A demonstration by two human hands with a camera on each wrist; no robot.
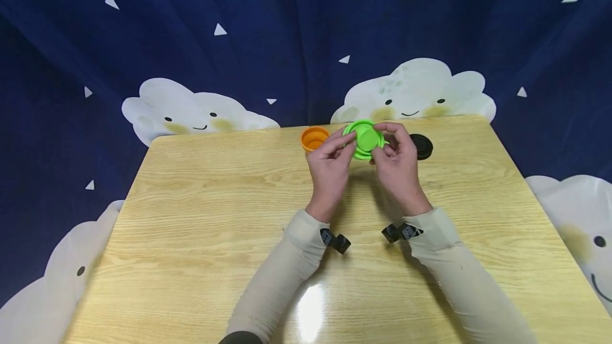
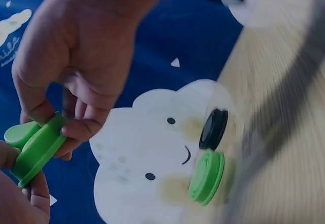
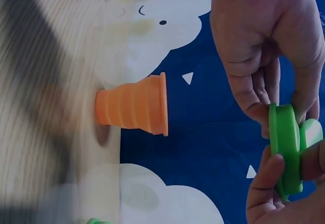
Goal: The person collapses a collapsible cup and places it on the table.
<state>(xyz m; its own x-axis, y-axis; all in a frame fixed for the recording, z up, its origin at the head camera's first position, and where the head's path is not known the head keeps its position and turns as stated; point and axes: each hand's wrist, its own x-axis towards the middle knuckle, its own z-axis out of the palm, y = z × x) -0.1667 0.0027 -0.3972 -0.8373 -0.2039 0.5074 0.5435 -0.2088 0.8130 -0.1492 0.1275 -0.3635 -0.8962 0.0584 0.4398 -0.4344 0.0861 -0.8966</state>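
Both hands hold a green collapsible cup [image 1: 366, 138] above the back of the table. Its folds are mostly flattened, and a round end sticks out in the right wrist view. My left hand [image 1: 331, 171] pinches its left side between thumb and fingers. On the opposite side, my right hand [image 1: 398, 169] grips the rim the same way. Left of the hands stands an orange collapsible cup [image 3: 133, 104], drawn out tall with its mouth up. A second green ringed piece [image 2: 207, 177], low and flat, rests on the table; the right hand mostly hides it in the head view.
A black round flat piece [image 1: 422, 146] lies just right of the right hand, near the back edge of the wooden table [image 1: 215, 216]. Behind the table hangs a dark blue curtain [image 1: 268, 46] with white clouds and triangles.
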